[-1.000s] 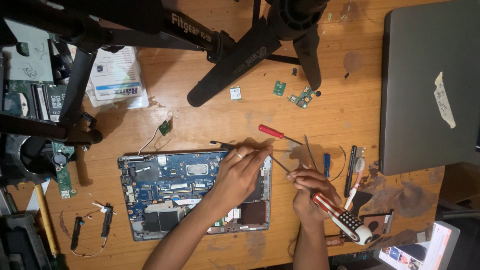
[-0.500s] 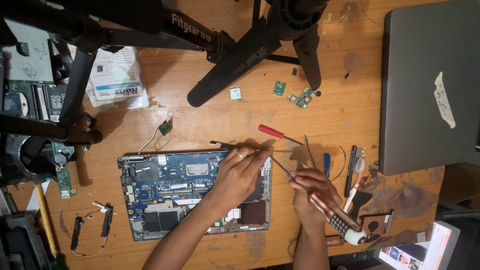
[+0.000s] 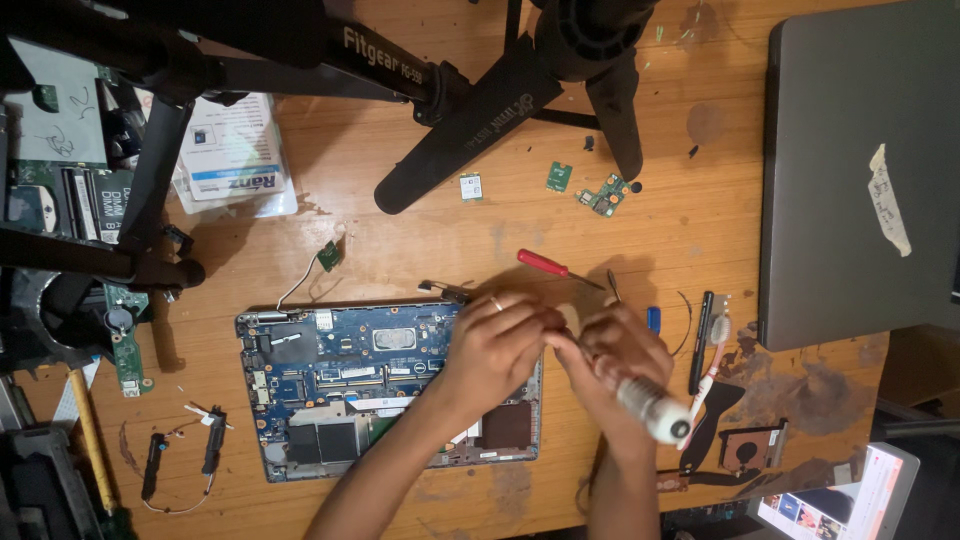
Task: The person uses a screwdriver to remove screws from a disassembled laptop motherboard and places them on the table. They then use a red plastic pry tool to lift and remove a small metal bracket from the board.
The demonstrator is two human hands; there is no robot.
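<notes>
Warm, fairly dim indoor light falls from above on the wooden desk [image 3: 420,250], and the black tripod [image 3: 480,100] throws soft dark shadows across its upper left. The right hand [image 3: 620,365] and its white-handled tool [image 3: 655,410] are motion-blurred, while the open laptop board [image 3: 340,385] stays sharp; the corners fall dark.

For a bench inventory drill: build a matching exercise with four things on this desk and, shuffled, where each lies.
Things:
1. red-handled screwdriver
2. closed grey laptop
3. opened laptop base
4. small green circuit boards

Places:
A. under the left hand
B. far right of the wooden desk
C. beside the black tripod foot
D. just beyond both hands

Pairs: 1-D, 2-B, 3-A, 4-C
</notes>
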